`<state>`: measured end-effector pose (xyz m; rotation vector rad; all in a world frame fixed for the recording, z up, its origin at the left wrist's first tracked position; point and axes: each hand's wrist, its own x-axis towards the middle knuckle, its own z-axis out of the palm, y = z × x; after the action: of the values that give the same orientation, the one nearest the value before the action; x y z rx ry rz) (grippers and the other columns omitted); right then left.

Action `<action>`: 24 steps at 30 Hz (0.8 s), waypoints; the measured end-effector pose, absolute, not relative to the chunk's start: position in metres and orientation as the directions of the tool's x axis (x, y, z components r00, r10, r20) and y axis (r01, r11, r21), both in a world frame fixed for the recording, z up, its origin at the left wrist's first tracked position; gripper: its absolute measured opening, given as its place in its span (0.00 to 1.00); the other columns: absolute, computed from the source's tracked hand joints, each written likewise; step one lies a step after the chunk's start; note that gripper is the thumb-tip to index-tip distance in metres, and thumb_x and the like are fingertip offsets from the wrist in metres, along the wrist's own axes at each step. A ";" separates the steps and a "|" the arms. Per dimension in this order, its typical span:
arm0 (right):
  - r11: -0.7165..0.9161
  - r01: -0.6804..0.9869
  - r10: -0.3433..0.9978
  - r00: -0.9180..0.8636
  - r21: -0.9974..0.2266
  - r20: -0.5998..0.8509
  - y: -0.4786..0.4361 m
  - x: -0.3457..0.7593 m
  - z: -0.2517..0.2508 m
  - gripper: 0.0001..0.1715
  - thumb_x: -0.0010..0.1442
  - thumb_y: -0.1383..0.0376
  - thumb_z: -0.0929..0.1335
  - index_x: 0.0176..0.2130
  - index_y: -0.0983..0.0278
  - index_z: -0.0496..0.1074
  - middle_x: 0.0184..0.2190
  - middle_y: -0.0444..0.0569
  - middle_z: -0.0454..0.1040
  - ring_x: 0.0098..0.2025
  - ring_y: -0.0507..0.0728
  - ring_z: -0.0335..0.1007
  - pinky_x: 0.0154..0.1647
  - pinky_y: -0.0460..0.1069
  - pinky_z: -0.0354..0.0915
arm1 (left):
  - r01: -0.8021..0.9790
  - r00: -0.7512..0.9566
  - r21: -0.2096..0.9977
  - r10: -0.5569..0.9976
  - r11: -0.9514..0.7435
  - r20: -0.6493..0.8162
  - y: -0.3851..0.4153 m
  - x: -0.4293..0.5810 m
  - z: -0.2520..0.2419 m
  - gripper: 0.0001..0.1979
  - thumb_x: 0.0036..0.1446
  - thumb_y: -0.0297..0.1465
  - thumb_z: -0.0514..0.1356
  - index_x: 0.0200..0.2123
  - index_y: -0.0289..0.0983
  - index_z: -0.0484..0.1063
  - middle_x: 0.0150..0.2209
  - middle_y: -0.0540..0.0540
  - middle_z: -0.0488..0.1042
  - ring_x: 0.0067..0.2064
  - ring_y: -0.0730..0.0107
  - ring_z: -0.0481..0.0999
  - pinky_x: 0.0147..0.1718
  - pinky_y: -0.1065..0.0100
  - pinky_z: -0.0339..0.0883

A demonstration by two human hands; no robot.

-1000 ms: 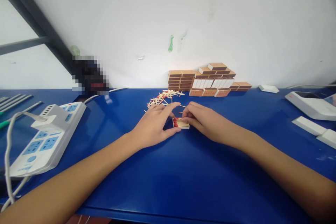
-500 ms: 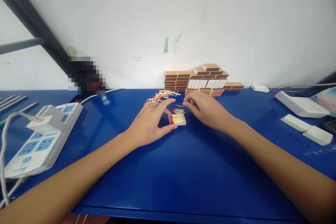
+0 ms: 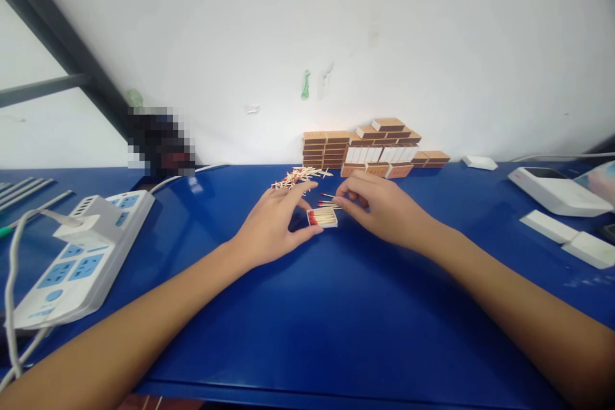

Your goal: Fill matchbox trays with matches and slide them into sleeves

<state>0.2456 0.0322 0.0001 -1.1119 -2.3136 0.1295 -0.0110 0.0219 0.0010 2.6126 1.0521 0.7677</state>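
My left hand [image 3: 276, 223] curves round the left end of a small white matchbox tray [image 3: 330, 226]. Its thumb is at the tray's near side, other fingers sit behind the tray, and the index finger stretches out above. Red-headed matches [image 3: 323, 216] lie side by side in the tray, heads to the left. Just behind it, several loose matches [image 3: 327, 204] lie on the blue table. My right hand [image 3: 372, 202] pinches the right ends of these loose matches between thumb and fingers; how many it grips is hidden.
A heap of matches [image 3: 302, 175] lies behind my left hand. Stacked matchboxes [image 3: 327, 148] stand against the wall. A white power strip [image 3: 96, 256] with cables is at left. A white device [image 3: 560, 191] and white blocks [image 3: 567, 237] lie at right on the blue table [image 3: 331, 320].
My right hand has come slightly nearer, its fingertips now at the ends of the loose matches. The tray and my left hand stay almost in place; the view has shifted a little.
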 end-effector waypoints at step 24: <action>0.538 0.561 0.789 -0.598 -0.629 0.141 0.014 0.236 0.020 0.14 0.67 0.53 0.70 0.38 0.60 0.79 0.34 0.46 0.69 0.31 0.52 0.64 0.31 0.49 0.61 | 0.545 0.628 0.438 0.694 -0.715 0.351 0.018 -0.009 -0.002 0.37 0.61 0.43 0.70 0.67 0.45 0.57 0.47 0.49 0.83 0.57 0.55 0.77 0.60 0.49 0.65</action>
<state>0.2357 0.0142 0.0198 -1.1030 -2.3682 0.7563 -0.0086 0.0179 -0.0017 2.5624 1.0016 0.7318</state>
